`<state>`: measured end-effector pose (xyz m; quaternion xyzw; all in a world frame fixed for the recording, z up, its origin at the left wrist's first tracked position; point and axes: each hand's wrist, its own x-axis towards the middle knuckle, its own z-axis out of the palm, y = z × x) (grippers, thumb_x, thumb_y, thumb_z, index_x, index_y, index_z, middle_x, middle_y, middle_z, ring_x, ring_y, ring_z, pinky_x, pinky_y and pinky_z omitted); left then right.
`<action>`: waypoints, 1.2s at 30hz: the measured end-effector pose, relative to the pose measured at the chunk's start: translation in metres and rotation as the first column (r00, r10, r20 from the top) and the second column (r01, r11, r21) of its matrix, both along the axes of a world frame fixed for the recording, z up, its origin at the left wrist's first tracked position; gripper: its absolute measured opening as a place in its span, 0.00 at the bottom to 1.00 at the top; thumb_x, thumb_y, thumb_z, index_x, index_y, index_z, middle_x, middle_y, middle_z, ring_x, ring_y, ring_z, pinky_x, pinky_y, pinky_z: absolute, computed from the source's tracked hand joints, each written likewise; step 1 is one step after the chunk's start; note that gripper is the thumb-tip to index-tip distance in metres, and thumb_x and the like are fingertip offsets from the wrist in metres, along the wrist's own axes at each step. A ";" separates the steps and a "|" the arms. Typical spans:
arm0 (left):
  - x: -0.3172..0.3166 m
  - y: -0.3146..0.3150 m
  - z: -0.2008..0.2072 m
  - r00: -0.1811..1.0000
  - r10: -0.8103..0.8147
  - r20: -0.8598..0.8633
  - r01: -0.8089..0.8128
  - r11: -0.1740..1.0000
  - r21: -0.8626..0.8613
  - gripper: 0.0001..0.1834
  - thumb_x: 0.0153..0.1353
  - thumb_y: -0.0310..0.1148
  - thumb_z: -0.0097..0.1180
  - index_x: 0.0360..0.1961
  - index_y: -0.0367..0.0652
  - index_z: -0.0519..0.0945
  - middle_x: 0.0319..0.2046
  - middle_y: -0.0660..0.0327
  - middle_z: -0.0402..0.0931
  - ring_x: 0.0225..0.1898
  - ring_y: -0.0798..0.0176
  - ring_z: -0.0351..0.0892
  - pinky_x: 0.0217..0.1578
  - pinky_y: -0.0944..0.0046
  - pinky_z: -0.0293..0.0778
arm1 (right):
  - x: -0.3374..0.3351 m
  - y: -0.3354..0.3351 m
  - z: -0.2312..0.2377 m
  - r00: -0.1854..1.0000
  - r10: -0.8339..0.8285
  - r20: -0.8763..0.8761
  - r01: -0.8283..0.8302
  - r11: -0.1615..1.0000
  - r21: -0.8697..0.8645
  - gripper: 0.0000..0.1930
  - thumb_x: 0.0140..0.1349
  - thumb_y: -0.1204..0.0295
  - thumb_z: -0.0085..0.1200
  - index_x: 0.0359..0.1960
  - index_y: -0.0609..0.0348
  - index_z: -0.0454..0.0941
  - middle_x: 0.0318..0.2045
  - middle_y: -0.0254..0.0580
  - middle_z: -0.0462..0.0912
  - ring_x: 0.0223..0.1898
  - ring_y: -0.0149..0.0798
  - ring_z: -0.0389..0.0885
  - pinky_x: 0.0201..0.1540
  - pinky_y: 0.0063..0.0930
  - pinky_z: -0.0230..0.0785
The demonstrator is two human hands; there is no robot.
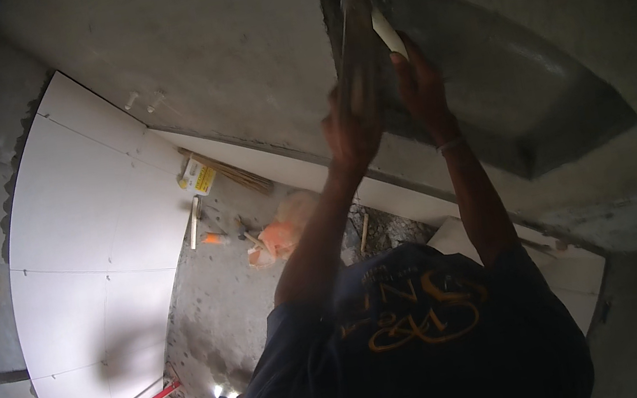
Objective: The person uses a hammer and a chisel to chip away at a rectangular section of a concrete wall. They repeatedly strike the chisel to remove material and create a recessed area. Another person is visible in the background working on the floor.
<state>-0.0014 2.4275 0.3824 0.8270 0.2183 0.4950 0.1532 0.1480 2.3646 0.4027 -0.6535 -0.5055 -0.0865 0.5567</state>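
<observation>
A T-shirt (426,349) fills six o'clock, left hand (354,133) at one gripping a blurred tool (357,51), right hand (424,95) a pale rod (387,31).

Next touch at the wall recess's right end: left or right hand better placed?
Right, I'd judge: the right hand lies nearer that end of the recess and grips the pale bar. The left hand is farther left, at the blurred grey tool.

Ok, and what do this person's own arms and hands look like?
The left hand and right hand are ungloved; a thin pale band circles the right wrist. The dark short-sleeved shirt carries a golden-orange print.
</observation>
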 end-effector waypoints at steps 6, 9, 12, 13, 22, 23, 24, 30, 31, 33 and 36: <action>-0.012 -0.007 0.000 0.996 -0.085 0.023 0.084 0.996 0.024 0.22 0.62 0.32 0.49 0.56 0.33 0.68 0.51 0.42 0.72 0.51 0.46 0.75 0.51 0.48 0.70 | -0.001 0.000 0.002 0.997 -0.024 0.070 0.023 1.000 0.011 0.22 0.70 0.60 0.41 0.58 0.64 0.67 0.46 0.54 0.79 0.47 0.45 0.79 0.49 0.33 0.69; -0.004 0.012 -0.001 0.994 0.101 0.045 -0.111 0.889 0.445 0.21 0.62 0.34 0.50 0.53 0.35 0.70 0.44 0.46 0.75 0.42 0.47 0.80 0.49 0.52 0.72 | -0.007 -0.003 0.007 0.998 -0.020 0.066 0.020 1.000 -0.001 0.22 0.69 0.61 0.42 0.58 0.63 0.67 0.43 0.54 0.80 0.44 0.46 0.81 0.45 0.33 0.70; -0.018 -0.010 0.043 0.960 -0.140 -0.242 -0.042 0.784 -0.619 0.22 0.62 0.32 0.50 0.55 0.30 0.67 0.50 0.38 0.71 0.51 0.38 0.73 0.44 0.44 0.72 | -0.005 -0.006 0.008 0.994 -0.056 0.099 0.057 0.998 -0.003 0.22 0.69 0.61 0.42 0.58 0.63 0.67 0.41 0.54 0.80 0.41 0.46 0.82 0.42 0.33 0.71; -0.022 -0.016 0.034 0.988 -0.148 -0.051 0.110 0.885 -0.453 0.24 0.63 0.32 0.49 0.56 0.30 0.65 0.45 0.38 0.74 0.49 0.38 0.75 0.43 0.43 0.73 | -0.003 -0.006 0.008 0.990 -0.073 0.119 0.073 0.997 0.006 0.21 0.69 0.61 0.42 0.58 0.62 0.67 0.40 0.54 0.80 0.39 0.45 0.82 0.41 0.33 0.71; -0.023 -0.020 0.059 0.998 -0.004 -0.064 -0.026 0.890 -0.456 0.24 0.60 0.35 0.54 0.54 0.35 0.69 0.44 0.44 0.75 0.44 0.45 0.78 0.40 0.54 0.75 | -0.009 -0.011 0.018 0.991 -0.074 0.111 0.077 0.997 -0.019 0.20 0.69 0.61 0.43 0.56 0.62 0.69 0.38 0.53 0.81 0.38 0.46 0.82 0.39 0.34 0.71; -0.026 -0.021 0.047 0.994 0.020 0.105 0.010 0.959 -0.284 0.25 0.60 0.38 0.55 0.54 0.36 0.67 0.42 0.45 0.77 0.41 0.46 0.80 0.37 0.54 0.76 | -0.010 -0.010 0.018 0.990 -0.080 0.114 0.085 0.996 -0.036 0.20 0.69 0.61 0.42 0.56 0.62 0.69 0.37 0.53 0.81 0.38 0.46 0.82 0.38 0.34 0.71; -0.027 -0.020 0.033 0.962 0.011 0.273 0.017 0.995 -0.100 0.26 0.60 0.42 0.56 0.54 0.37 0.65 0.40 0.46 0.79 0.37 0.47 0.82 0.35 0.54 0.77 | -0.011 -0.009 0.019 0.989 -0.087 0.119 0.094 0.994 -0.054 0.20 0.69 0.61 0.42 0.55 0.62 0.70 0.36 0.53 0.81 0.37 0.47 0.82 0.37 0.35 0.71; -0.018 -0.014 0.054 0.992 0.055 -0.112 -0.106 0.845 -0.524 0.27 0.59 0.39 0.56 0.53 0.31 0.65 0.37 0.42 0.79 0.35 0.46 0.81 0.35 0.54 0.75 | -0.018 -0.013 0.029 0.987 -0.116 0.110 0.117 0.993 0.000 0.18 0.67 0.60 0.45 0.49 0.60 0.75 0.30 0.53 0.82 0.33 0.54 0.82 0.33 0.40 0.73; -0.020 -0.017 0.054 0.993 0.080 -0.083 -0.112 0.831 -0.545 0.27 0.59 0.40 0.56 0.52 0.31 0.66 0.36 0.41 0.79 0.34 0.46 0.81 0.35 0.54 0.75 | -0.019 -0.016 0.031 0.987 -0.120 0.107 0.124 0.992 -0.031 0.18 0.67 0.60 0.45 0.49 0.60 0.75 0.30 0.53 0.82 0.33 0.54 0.82 0.33 0.40 0.73; -0.025 -0.024 0.048 0.974 0.051 0.219 0.041 0.917 -0.396 0.23 0.60 0.40 0.55 0.49 0.33 0.67 0.33 0.41 0.79 0.33 0.50 0.82 0.35 0.53 0.75 | -0.020 -0.016 0.034 0.982 -0.155 0.111 0.163 0.984 -0.067 0.18 0.68 0.61 0.45 0.50 0.60 0.74 0.31 0.54 0.82 0.33 0.54 0.82 0.33 0.40 0.73; -0.015 0.003 0.008 0.953 0.004 0.302 0.023 0.996 -0.084 0.20 0.59 0.38 0.56 0.47 0.36 0.68 0.30 0.45 0.78 0.29 0.54 0.81 0.30 0.55 0.76 | -0.027 -0.013 0.039 0.986 -0.143 0.089 0.150 0.985 -0.080 0.18 0.67 0.61 0.45 0.52 0.60 0.73 0.32 0.55 0.82 0.33 0.55 0.81 0.34 0.41 0.73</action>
